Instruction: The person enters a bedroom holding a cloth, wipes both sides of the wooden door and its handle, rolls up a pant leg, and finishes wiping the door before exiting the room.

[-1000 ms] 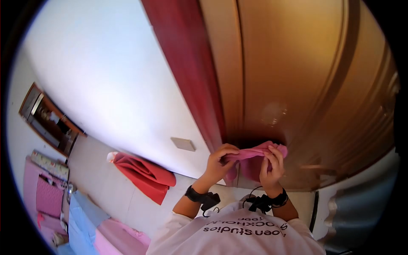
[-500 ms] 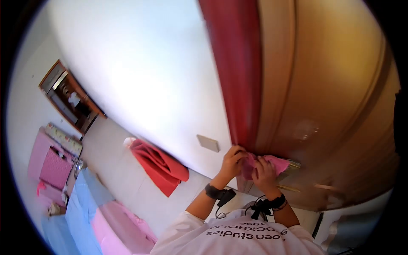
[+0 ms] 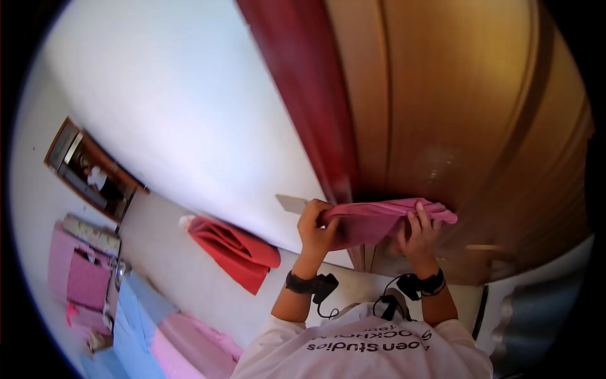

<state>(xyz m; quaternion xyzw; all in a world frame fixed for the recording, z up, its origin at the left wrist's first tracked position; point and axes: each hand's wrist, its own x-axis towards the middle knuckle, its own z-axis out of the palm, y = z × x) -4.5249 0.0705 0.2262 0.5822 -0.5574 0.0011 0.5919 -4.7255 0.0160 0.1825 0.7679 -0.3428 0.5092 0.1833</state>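
A pink cloth point(image 3: 369, 227) is stretched between my two hands, just in front of the brown wooden door point(image 3: 442, 126). Its left end is pinched in my left hand point(image 3: 317, 227), close to the red door frame point(image 3: 309, 95). My right hand point(image 3: 420, 237) grips the right part, fingers over the folded top edge. That right end droops a little past my fingertips. Behind the cloth, part of the door is hidden.
On the white wall point(image 3: 177, 126) beside the frame is a light switch plate point(image 3: 291, 203). Folded red fabric point(image 3: 237, 249) lies on the floor at left. Beds with blue point(image 3: 142, 316) and pink covers stand further left. A person point(image 3: 96, 179) shows in a far doorway.
The cloth was bunched between my hands against the door; now it is spread wider. My hands have moved apart, the left one leftward, the right one rightward. The view has shifted slightly.
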